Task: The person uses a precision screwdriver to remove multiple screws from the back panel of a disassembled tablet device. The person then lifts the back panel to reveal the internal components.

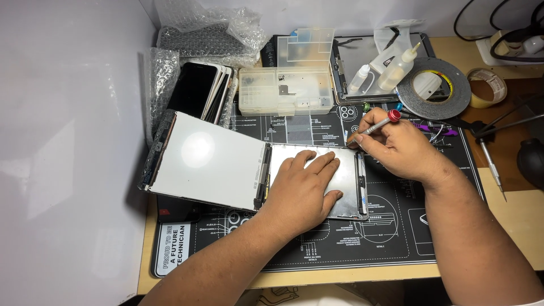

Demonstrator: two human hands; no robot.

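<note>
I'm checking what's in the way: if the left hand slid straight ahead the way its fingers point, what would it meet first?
The left hand lies flat on the opened tablet's metal plate, fingers aimed up and right. It would probably meet the right hand holding the screwdriver first, though depth is unclear.

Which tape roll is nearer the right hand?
The big black roll, lying flat just beyond the right hand. The smaller tan roll lies farther out, to its right.

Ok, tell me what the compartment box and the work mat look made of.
Compartment box: likely clear, slightly cloudy hard plastic; small parts show through its walls.
Work mat: probably matte black rubber or silicone, lying flat and dull under white printed diagrams. Neither is certain from looks alone.
</note>
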